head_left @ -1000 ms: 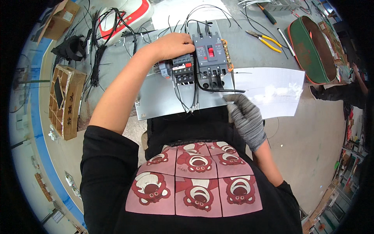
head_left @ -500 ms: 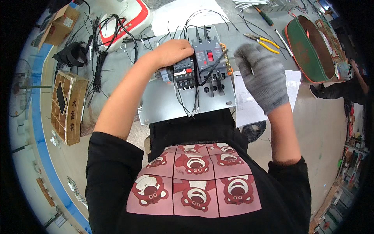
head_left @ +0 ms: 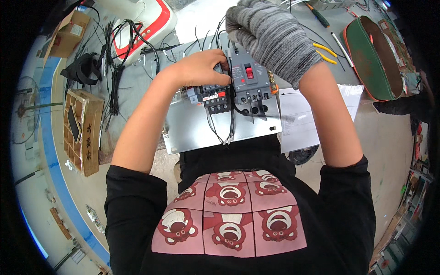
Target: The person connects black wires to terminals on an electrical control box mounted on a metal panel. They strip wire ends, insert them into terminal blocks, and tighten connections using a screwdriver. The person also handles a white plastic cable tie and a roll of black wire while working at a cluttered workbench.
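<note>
A moulded-case circuit breaker (head_left: pixel 250 78) with a red toggle is mounted on a metal plate (head_left: pixel 201 133). Left of it stands a contactor with a relay block (head_left: pixel 216 101) bearing red buttons. My bare left hand (head_left: pixel 201 68) lies over the contactor, thumb and fingers closing at the black wires (head_left: pixel 231 114) between the two devices. In a grey knitted glove, my right hand (head_left: pixel 270 36) is above the breaker's upper right part, with its fingers bent together. Whatever these fingers hold is hidden. The glove covers part of the breaker's top.
Yellow-handled pliers (head_left: pixel 326 54), a white pen (head_left: pixel 341 49) and a green-handled screwdriver (head_left: pixel 319 17) lie to the right, near a green bag (head_left: pixel 373 59). Paper (head_left: pixel 302 123) sits beside the plate. Leftward are bundled black wires (head_left: pixel 117 78) and a wooden compartment box (head_left: pixel 89 133).
My right hand has moved left and away from me, over the breaker's top. The black strand across the breaker's face no longer shows there. My left thumb has come down beside the wires.
</note>
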Demonstrator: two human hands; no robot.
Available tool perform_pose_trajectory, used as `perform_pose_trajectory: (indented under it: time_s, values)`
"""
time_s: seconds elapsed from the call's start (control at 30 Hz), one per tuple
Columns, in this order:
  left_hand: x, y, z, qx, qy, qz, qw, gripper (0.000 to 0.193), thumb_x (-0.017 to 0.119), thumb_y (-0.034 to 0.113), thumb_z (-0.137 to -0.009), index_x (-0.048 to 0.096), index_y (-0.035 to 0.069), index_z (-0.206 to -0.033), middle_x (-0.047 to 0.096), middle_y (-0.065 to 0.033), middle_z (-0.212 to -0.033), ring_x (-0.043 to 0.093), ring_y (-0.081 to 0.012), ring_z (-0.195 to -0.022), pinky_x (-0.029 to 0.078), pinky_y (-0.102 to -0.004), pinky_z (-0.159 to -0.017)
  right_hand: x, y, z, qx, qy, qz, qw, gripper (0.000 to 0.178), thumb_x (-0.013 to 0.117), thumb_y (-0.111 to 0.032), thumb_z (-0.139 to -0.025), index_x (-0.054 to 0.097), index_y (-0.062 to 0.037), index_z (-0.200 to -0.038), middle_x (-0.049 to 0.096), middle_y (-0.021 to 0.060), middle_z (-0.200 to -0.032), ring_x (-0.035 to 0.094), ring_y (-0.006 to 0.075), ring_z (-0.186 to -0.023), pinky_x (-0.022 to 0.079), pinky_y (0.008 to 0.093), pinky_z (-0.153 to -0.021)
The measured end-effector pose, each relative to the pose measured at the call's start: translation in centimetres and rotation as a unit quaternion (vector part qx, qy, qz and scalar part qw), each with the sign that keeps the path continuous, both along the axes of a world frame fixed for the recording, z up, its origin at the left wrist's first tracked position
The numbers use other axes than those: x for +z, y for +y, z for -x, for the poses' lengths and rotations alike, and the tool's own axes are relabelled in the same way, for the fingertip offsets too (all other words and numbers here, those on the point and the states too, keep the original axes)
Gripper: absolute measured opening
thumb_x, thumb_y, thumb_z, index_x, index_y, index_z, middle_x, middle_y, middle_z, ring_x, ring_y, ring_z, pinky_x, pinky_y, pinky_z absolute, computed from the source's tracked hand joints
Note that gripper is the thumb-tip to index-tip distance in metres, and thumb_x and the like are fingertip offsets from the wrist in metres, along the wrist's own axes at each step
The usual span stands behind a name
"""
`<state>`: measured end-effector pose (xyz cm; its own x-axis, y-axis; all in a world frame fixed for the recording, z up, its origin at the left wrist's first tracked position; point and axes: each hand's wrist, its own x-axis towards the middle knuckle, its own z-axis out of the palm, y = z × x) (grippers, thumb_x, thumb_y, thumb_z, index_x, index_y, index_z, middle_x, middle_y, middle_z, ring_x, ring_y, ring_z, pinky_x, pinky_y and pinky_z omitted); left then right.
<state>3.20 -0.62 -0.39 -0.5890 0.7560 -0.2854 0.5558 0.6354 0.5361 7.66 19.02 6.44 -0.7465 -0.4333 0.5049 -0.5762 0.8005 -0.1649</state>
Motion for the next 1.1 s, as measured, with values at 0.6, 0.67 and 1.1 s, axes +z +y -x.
perform_pose_trajectory:
  time_s: [0.6, 0.67, 1.1]
  values:
    - [-0.5, -0.7, -0.8, 0.045, -0.007, -0.049, 0.998, 0.043, 0.065, 0.031, -0.079, 0.060, 0.001, -0.108, 0.057, -0.0111, -0.110, 0.055, -0.0257, -0.102, 0.043, -0.0329, -0.090, 0.7, 2.5, -4.5, 0.131, -0.055, 0.171, 0.975, 0.017, 0.069, 0.002, -0.078, 0.064, -0.0027, -0.094, 0.065, 0.0069, -0.092, 0.063, 0.0184, -0.083, 0.053, 0.0288, -0.075]
    - [1.0, -0.8, -1.1, 0.024, -0.008, -0.024, 0.999, 0.037, 0.063, 0.021, -0.084, 0.057, 0.004, -0.117, 0.056, -0.0090, -0.117, 0.053, -0.0216, -0.107, 0.040, -0.0318, -0.095, 1.9, 2.5, -5.4, 0.095, -0.104, 0.178, 0.974, 0.015, 0.068, 0.001, -0.079, 0.063, -0.0028, -0.093, 0.065, 0.0059, -0.091, 0.063, 0.0159, -0.082, 0.053, 0.0278, -0.074]
    - [3.9, 0.5, -14.3, 0.397, -0.137, -0.367, 0.830, 0.046, 0.061, 0.030, -0.091, 0.045, -0.004, -0.117, 0.060, -0.0119, -0.090, 0.058, -0.0155, -0.077, 0.049, -0.0289, -0.069, 6.0, 3.2, -9.3, 0.138, -0.010, 0.181, 0.974, 0.042, 0.067, 0.004, -0.081, 0.055, -0.0052, -0.121, 0.068, 0.0102, -0.100, 0.067, 0.0177, -0.093, 0.055, 0.0299, -0.083]
